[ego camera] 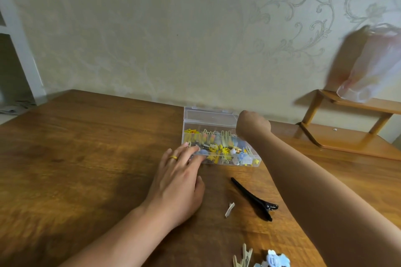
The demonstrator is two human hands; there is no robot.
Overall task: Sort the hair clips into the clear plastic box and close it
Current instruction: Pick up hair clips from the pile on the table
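A: One box, clear plastic, sits toward the back of the table, close to the wall, its lid standing up behind it. It is crowded with small clips, too many and too jumbled to count.

B: And outside it?

A: One long black clip lies on the wood in front of the box, and one small pale clip just beside it. At the near edge are a beige pair and a blue-and-white bunch, cut off by the frame, so no firm count there.

B: The hands?

A: The left hand lies flat, fingers straight, its fingertips touching the box's near-left corner. The right hand is over the box's right end, turned away; whether it holds anything cannot be told.

B: How will they handle?

A: The box probably is light and stiff, with slick walls, likely to slide on the wood, so steadying it at a corner makes sense. The black clip looks rigid and sprung; pinching its middle should do. The lid seems thin, best pressed down along its front edge.
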